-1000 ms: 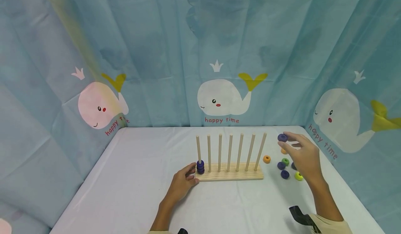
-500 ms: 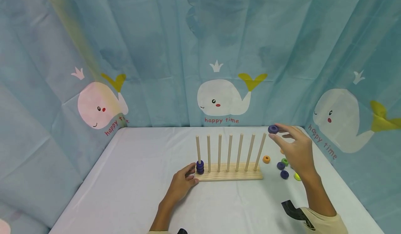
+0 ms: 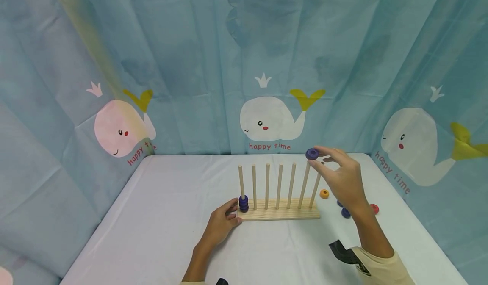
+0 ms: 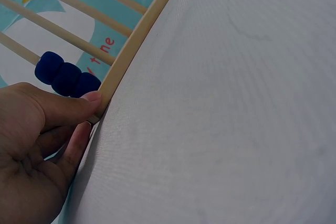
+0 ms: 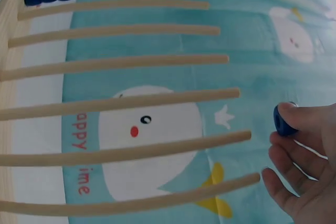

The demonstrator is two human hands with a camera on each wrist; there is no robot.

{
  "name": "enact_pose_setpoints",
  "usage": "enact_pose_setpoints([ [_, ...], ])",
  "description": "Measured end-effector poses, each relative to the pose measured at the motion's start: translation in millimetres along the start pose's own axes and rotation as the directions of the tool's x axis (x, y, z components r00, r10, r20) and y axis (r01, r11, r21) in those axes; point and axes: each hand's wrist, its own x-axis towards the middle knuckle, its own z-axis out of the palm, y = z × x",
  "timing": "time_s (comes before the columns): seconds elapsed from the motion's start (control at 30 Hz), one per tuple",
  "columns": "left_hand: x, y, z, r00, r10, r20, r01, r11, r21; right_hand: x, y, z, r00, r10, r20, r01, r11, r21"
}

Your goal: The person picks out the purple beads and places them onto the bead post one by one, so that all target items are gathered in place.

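Observation:
My left hand (image 3: pixel 223 223) grips the left end of a wooden base (image 3: pixel 280 214) that carries several upright pegs. Three dark blue beads (image 4: pixel 65 74) are stacked on the leftmost peg, just above my left thumb in the left wrist view. Between thumb and index finger, my right hand (image 3: pixel 341 179) pinches another dark blue bead (image 3: pixel 312 154). That bead is up at the height of the peg tops, near the second peg from the right, and off every peg. In the right wrist view, the pinched bead (image 5: pixel 284 120) is apart from the peg tips.
On the white table (image 3: pixel 171 217), right of the base, lie an orange bead (image 3: pixel 324 194), a blue bead (image 3: pixel 345 212) and a red bead (image 3: pixel 375 208), with another blue one partly hidden by my right arm. A whale-print curtain (image 3: pixel 209 65) surrounds the table.
My right hand has moved left with the pinched blue bead, from above the loose beads to the pegs' right side. The red bead has come into view. My left hand has stayed put.

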Motion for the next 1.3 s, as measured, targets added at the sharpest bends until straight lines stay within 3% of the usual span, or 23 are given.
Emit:
enact_pose_setpoints([
  [0.6,0.4,2.1,0.5,1.0,-0.006,-0.003,0.006,1.0,0.013,12.4,-32.7,39.4,0.986,-0.127,0.11,0.115,0.987,0.109],
  [1.03,-0.2,2.2,0.9,1.0,-0.013,-0.001,0.013,1.0,0.015,13.9,-52.6,66.7,0.963,-0.15,0.222,0.114,0.98,0.166],
  [1.3,-0.9,3.0,0.2,1.0,-0.016,0.019,0.016,1.0,-0.003,13.2,-62.1,80.0,0.956,-0.17,0.241,0.122,0.972,0.203],
])
